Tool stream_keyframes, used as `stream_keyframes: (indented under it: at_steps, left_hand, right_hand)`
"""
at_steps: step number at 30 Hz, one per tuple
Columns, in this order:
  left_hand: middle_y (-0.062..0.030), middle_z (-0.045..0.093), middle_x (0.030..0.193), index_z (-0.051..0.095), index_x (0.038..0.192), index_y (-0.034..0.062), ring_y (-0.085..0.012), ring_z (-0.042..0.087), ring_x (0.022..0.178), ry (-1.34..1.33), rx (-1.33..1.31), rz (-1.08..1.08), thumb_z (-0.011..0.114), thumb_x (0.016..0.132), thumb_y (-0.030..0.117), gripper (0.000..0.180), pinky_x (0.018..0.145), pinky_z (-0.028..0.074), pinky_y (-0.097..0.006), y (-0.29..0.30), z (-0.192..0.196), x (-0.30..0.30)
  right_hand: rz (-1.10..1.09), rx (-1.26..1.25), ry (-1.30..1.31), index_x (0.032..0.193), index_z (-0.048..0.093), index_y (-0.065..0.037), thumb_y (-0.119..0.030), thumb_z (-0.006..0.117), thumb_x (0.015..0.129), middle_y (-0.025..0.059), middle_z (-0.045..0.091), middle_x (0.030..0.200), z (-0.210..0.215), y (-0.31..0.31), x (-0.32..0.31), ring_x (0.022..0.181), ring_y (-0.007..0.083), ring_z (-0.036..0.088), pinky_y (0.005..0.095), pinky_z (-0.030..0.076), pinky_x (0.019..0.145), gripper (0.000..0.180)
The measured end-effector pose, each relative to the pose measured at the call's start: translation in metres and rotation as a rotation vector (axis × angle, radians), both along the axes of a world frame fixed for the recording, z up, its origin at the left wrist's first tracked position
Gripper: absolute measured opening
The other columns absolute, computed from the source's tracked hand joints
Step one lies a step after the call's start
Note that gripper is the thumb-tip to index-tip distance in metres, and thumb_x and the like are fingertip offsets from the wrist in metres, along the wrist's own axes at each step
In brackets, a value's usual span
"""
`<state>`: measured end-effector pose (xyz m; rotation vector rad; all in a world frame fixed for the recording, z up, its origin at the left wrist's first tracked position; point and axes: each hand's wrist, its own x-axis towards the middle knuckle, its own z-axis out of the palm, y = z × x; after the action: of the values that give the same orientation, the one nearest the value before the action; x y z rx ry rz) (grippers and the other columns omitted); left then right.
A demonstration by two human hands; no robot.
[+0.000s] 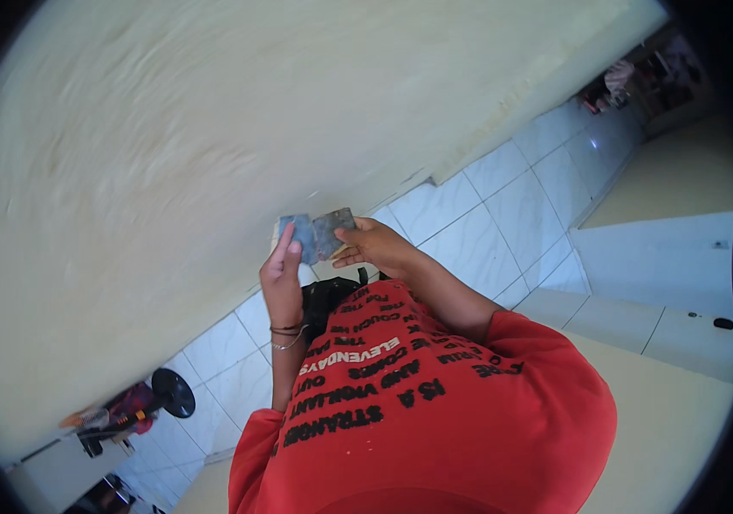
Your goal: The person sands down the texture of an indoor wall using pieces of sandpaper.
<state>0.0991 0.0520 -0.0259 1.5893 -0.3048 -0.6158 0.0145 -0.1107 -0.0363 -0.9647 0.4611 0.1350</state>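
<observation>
My left hand [281, 272] grips a worn blue-grey flat piece [301, 230], the thumb and a straight finger lying over its face. Just right of it, my right hand [370, 243] pinches a dark grey flat piece [329, 225] with a pale lower edge, thumb on top and fingers beneath. The two pieces meet side by side in front of my body. Whether they are joined, I cannot tell. Some of each piece is hidden behind my fingers.
A cream plastered wall [152, 128] rises close beyond my hands. White tiles [503, 201] cover the floor along it. At lower left stands a black round-topped object [173, 392] beside a cluttered pale surface. White cabinet panels [632, 321] are on the right, and various items [615, 86] lie at the far right.
</observation>
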Motion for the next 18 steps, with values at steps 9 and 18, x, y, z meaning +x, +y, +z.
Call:
stream_keyframes:
  at_steps: [9,18]
  left_hand:
    - [0.0033,0.051,0.075,0.031,0.136,0.0031,-0.0034,0.038,0.058,0.088,-0.189,0.114,0.054,0.083,0.005,0.058,0.052,0.033,-0.015,-0.055,0.002,-0.016]
    - [-0.0011,0.057,0.079,0.042,0.127,0.0001,-0.0054,0.048,0.063,0.227,-0.113,0.143,0.053,0.085,0.005,0.044,0.058,0.040,-0.018,-0.075,0.007,-0.023]
  right_hand:
    - [-1.148,0.146,0.292,0.101,0.050,-0.009,-0.019,0.040,0.089,0.0078,0.056,0.096,-0.120,-0.231,0.002,0.087,0.0231,0.055,0.0399,0.046,0.074,0.019]
    - [-1.524,0.130,-0.080,0.132,0.029,0.003,-0.029,0.028,0.093,0.0149,0.032,0.139,-0.062,-0.396,0.041,0.127,0.0268,0.031,0.0378,0.026,0.104,0.051]
